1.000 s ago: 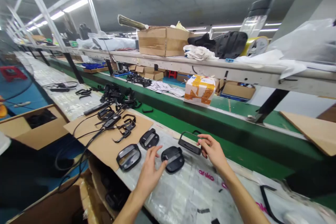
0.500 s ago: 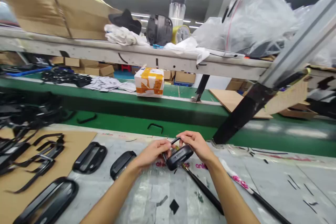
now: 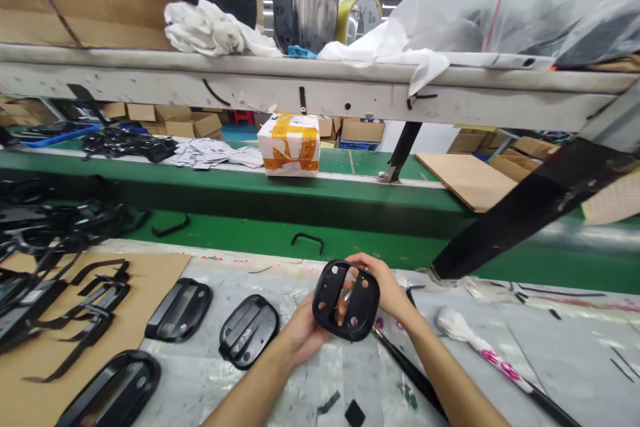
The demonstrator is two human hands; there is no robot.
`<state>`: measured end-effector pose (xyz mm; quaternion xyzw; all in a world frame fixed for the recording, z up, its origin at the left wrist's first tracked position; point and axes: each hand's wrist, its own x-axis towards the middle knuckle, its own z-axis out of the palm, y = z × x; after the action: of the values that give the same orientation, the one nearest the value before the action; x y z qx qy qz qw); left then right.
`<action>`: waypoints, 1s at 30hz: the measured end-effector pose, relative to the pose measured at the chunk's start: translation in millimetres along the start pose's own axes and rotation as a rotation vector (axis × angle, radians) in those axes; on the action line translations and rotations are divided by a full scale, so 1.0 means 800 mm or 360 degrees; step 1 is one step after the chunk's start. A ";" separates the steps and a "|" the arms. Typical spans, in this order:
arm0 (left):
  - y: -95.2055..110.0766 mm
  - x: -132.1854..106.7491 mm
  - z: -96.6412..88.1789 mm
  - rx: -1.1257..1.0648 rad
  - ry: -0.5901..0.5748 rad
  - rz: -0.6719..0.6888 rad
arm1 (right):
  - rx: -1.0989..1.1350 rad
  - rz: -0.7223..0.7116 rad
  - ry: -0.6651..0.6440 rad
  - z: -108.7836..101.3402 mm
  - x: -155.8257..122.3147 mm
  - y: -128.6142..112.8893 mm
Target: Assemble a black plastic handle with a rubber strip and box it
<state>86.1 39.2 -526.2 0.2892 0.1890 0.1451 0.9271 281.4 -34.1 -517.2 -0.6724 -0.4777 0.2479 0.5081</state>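
Note:
Both hands hold up a black rounded plastic frame [image 3: 327, 288] with a wide slot through its middle and round holes near its corners. My left hand [image 3: 305, 332] grips it from the lower left, some fingers behind it and visible through the slot. On the upper right edge, my right hand [image 3: 386, 285] has its fingers partly hidden behind the part. Beside my left forearm lies a similar black frame [image 3: 249, 330], with another frame [image 3: 179, 310] farther left. Under my right forearm runs a black-handled tool [image 3: 407, 363]. A thin bent black strip [image 3: 413, 296] lies by my right wrist.
Black bent strips [image 3: 95, 307] and piled black parts cover the cardboard at left. A white-wrapped black stick [image 3: 505, 363] lies at right. Ahead are a taped white box [image 3: 293, 147], a loaded shelf [image 3: 250, 90] and a slanted black post [image 3: 520, 213].
The black frame has turned from a tilted, nearly edge-on pose to face me. The thin strip pinched at its top is no longer between my fingers. The view has shifted closer to the shelf.

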 end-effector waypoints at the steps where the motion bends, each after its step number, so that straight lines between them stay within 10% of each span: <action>1: 0.001 0.002 -0.004 -0.0039 0.0001 -0.0005 | -0.0087 -0.0066 -0.0062 0.005 0.017 -0.001; 10: 0.021 0.011 -0.014 -0.0398 0.0390 0.0008 | -0.0489 -0.0320 -0.0091 0.043 0.129 0.007; 16: 0.020 0.025 -0.039 -0.0346 0.0266 0.0276 | -0.0295 -0.0278 0.0527 0.010 0.055 -0.033; 22: 0.005 0.028 -0.028 -0.0325 0.0323 0.0322 | -0.0480 -0.0823 0.0418 0.040 -0.044 -0.070; 30: -0.015 0.049 -0.019 -0.0310 0.0434 0.0221 | -0.0776 -0.1190 0.0154 0.051 -0.060 0.033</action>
<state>116.0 51.9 -555.4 0.1881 0.2776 0.2641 0.9043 238.0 -59.3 -563.8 -0.5645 -0.7081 -0.1044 0.4111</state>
